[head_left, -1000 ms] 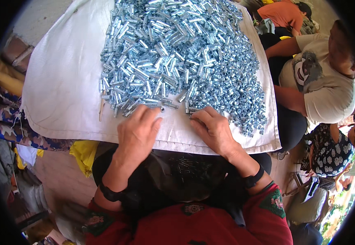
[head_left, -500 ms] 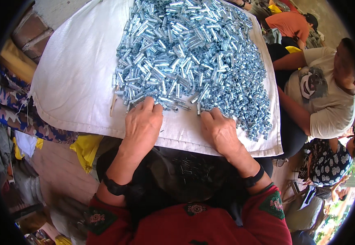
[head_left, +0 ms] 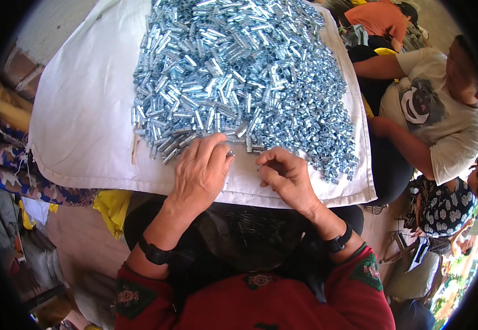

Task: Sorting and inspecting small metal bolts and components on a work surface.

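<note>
A heap of shiny metal sleeves (head_left: 217, 71) covers the white cloth in front of me. Smaller ring-like metal pieces (head_left: 327, 132) form the heap's right side. My left hand (head_left: 201, 173) is at the near edge of the sleeves, back upward. A small metal piece (head_left: 230, 154) shows at its fingertips; most of it is hidden. To the right, my right hand (head_left: 289, 180) is turned thumb-up over the cloth's front, its thumb and forefinger pinched on a tiny shiny piece (head_left: 259, 167). The fingertips of both hands face each other, a short gap apart.
The white cloth (head_left: 79, 121) ends in a stitched edge near my lap. Below it, thin metal bits lie on dark material (head_left: 250, 228). A thin stick (head_left: 135, 144) lies left of the heap. A person in a printed shirt (head_left: 415, 110) sits close on the right; others sit beyond.
Both hands have come away from the heap's near edge and closer together. My right hand has turned, bringing its pinched thumb and forefinger into sight. The whole view has shifted slightly.
</note>
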### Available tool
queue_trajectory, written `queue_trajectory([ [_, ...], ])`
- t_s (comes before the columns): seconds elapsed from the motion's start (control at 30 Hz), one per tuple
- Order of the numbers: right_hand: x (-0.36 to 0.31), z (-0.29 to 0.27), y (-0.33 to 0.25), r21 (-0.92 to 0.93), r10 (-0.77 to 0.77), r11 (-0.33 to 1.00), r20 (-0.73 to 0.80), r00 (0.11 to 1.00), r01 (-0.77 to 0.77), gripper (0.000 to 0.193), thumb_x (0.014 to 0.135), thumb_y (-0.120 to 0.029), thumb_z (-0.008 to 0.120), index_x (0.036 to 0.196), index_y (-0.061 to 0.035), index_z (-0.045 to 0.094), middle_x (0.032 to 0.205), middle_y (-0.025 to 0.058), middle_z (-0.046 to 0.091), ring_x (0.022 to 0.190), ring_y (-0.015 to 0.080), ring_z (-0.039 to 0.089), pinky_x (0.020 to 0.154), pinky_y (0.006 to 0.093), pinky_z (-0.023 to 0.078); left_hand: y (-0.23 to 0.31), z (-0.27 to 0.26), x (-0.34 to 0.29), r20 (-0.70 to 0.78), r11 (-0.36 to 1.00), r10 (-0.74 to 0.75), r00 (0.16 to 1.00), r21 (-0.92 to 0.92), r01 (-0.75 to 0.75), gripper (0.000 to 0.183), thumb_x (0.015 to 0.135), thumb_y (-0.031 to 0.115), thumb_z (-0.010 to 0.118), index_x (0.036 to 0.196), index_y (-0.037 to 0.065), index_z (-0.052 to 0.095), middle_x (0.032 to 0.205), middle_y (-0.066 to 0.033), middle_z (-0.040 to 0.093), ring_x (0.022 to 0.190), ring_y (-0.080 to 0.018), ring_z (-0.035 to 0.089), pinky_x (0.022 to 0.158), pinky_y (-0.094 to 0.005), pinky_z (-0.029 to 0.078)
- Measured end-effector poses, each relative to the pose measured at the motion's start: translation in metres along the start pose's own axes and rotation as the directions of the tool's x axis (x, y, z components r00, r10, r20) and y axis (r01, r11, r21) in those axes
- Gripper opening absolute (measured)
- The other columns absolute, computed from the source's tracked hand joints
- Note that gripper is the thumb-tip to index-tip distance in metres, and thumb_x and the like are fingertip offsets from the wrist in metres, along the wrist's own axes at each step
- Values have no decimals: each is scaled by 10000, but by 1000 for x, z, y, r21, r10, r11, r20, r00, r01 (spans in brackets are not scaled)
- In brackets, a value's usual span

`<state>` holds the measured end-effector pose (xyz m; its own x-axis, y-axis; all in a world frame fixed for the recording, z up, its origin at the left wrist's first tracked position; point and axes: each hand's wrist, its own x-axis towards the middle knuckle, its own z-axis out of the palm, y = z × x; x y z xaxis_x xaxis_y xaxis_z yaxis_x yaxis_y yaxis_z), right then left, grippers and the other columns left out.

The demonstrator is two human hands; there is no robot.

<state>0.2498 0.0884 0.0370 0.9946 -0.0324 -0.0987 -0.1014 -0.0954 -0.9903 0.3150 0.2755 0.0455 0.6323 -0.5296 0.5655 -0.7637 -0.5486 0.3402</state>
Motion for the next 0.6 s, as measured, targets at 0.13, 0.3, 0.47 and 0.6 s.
queue_trajectory([
  [0.13, -4, -1, -14, 293, 103, 948, 93, 990, -126, 59, 839, -34, 570, 894, -19, 553, 716, 36, 573, 535, 94, 559, 448, 198, 406, 10, 9, -9, 115, 967, -90, 989, -228, 115, 136, 788, 79, 627, 876, 21, 541, 826, -115, 573, 670, -270, 570, 596, -347, 463],
  [0.3, -5, 0, -17, 404, 103, 904, 114, 988, -141, 62, 850, -51, 571, 885, -4, 550, 717, 54, 572, 493, 98, 532, 440, 203, 411, 15, 13, -12, 373, 335, -274, 887, -827, 451, 138, 876, 98, 572, 970, 0, 548, 789, -40, 582, 667, -114, 576, 532, -217, 438],
  [0.47, -3, -1, -11, 481, 94, 866, 118, 988, -140, 74, 856, -63, 573, 874, 6, 552, 723, 72, 575, 470, 99, 510, 434, 199, 412, 15, 9, -9, 522, 154, -288, 803, -802, 577, 182, 886, 117, 571, 1018, -7, 552, 806, -21, 575, 678, -57, 549, 515, -185, 428],
  [0.6, -5, 2, -16, 500, 111, 853, 109, 988, -151, 60, 860, -57, 565, 871, 1, 551, 715, 60, 575, 471, 87, 513, 416, 194, 401, 15, 8, -11, 534, 109, -266, 802, -810, 576, 184, 893, 115, 559, 1030, -8, 553, 792, -24, 571, 666, -54, 545, 512, -180, 428],
])
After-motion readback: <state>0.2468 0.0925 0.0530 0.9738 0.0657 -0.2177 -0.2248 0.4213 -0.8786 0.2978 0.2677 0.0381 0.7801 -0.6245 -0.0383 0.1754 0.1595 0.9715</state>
